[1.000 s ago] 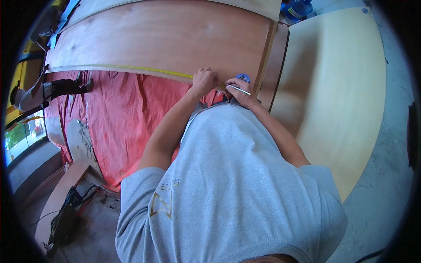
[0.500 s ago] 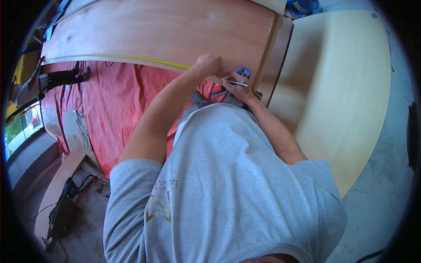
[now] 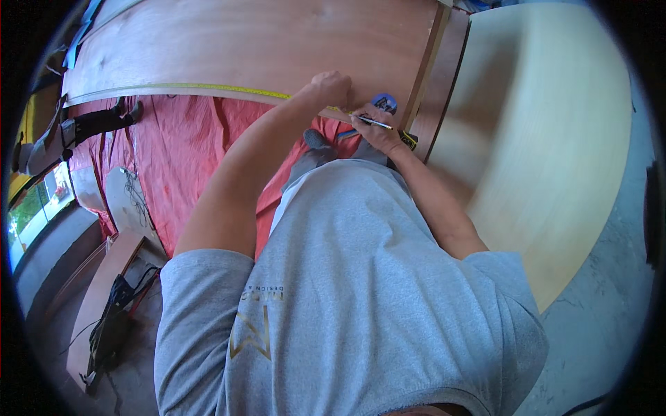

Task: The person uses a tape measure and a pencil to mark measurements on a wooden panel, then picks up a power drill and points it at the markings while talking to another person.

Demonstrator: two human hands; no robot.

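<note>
A yellow tape measure blade is stretched along the near edge of a reddish-brown wood board and passes beneath my left forearm. My left hand rests on the board beside that edge, its fingers curled closed; what they hold, if anything, is hidden. Just to the right, my right hand grips a slim pale pen at the board's edge. The black and yellow tape measure case shows beside my right wrist. A round blue object with dark markings lies on the board beyond my right hand.
A pale wood panel stands on the right, past a dark wooden strip. Red sheeting spreads below the board's edge. At the lower left, a curved-looking plank carries a dark tool with cords. Another person's leg shows far left.
My view has shifted slightly, and both hands appear a little higher in it. More of the tape measure case shows beside my right wrist. The pen stays in my right hand.
</note>
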